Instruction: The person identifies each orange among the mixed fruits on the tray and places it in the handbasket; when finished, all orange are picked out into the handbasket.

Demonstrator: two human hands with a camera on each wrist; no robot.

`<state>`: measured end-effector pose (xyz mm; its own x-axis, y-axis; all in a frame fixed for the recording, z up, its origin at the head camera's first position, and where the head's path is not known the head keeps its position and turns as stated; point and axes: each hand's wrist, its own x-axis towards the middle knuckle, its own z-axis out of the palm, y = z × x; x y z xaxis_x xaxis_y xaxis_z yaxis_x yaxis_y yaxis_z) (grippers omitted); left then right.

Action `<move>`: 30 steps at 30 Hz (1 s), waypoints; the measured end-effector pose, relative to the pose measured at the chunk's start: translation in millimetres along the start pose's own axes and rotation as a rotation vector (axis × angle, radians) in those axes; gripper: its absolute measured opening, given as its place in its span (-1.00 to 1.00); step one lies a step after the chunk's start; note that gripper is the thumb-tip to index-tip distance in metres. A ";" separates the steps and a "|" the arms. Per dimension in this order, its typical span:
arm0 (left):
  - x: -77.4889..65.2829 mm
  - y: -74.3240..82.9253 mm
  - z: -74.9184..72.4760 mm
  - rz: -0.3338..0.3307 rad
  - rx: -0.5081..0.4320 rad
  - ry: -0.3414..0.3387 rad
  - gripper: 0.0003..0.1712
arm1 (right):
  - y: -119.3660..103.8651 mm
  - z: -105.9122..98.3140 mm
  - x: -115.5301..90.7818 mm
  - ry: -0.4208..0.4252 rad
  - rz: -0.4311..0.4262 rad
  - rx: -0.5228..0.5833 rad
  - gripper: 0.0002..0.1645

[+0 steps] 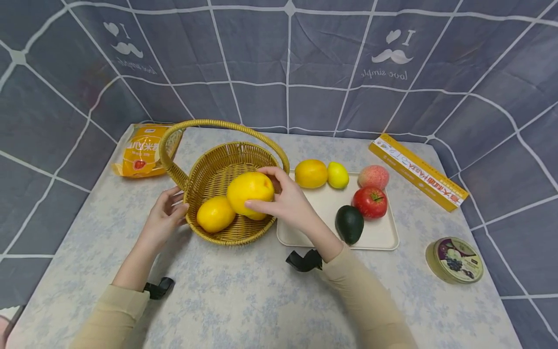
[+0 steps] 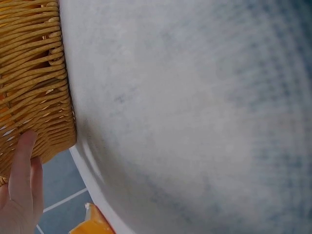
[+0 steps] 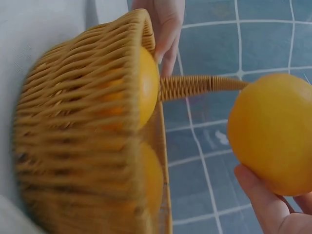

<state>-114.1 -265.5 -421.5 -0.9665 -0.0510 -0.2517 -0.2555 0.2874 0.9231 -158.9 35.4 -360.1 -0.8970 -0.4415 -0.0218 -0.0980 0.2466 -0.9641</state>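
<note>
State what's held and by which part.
Right fingers: large round yellow fruit, held by its right side. Left fingers: touching the round golden wicker basket at its left side.

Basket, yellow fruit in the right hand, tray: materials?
Basket: woven strands with a slight sheen, wicker or a plastic imitation; the weave is clear in both wrist views.
Yellow fruit in the right hand: smooth, satin surface; real peel or moulded imitation, can't tell.
Tray: probably plastic, smooth cream finish, judging by its even colour and rounded corners; coated metal possible.
</note>
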 end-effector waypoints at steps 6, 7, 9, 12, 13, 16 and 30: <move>0.6 -0.5 -0.4 -0.003 -0.009 0.002 -0.28 | -15.5 18.3 31.0 0.015 0.031 -0.018 -0.17; 0.8 -0.5 -0.5 -0.003 -0.011 0.003 -0.28 | -16.4 21.0 37.5 0.018 0.040 -0.019 -0.16; 1.3 -0.7 -0.4 0.000 -0.010 0.005 -0.28 | -17.3 25.7 50.3 0.023 0.054 -0.021 -0.14; 1.5 -0.8 -0.3 0.001 -0.010 0.007 -0.29 | -17.7 32.2 68.4 0.029 0.068 -0.042 -0.09; 1.3 -0.7 -0.3 0.001 -0.010 0.008 -0.29 | -17.9 34.1 73.7 0.028 0.072 -0.049 -0.08; 0.7 -0.4 0.3 0.000 -0.013 0.006 -0.29 | -17.9 40.1 86.9 0.020 0.087 -0.059 -0.09; -0.5 -0.5 0.9 0.015 -0.005 0.012 -0.30 | -13.5 72.1 110.0 0.008 0.267 -0.158 -0.19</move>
<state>-113.4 -264.8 -422.1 -0.9704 -0.0583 -0.2343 -0.2411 0.2838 0.9281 -225.2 -78.6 -368.6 -0.9033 -0.3362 -0.2663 0.0767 0.4844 -0.8715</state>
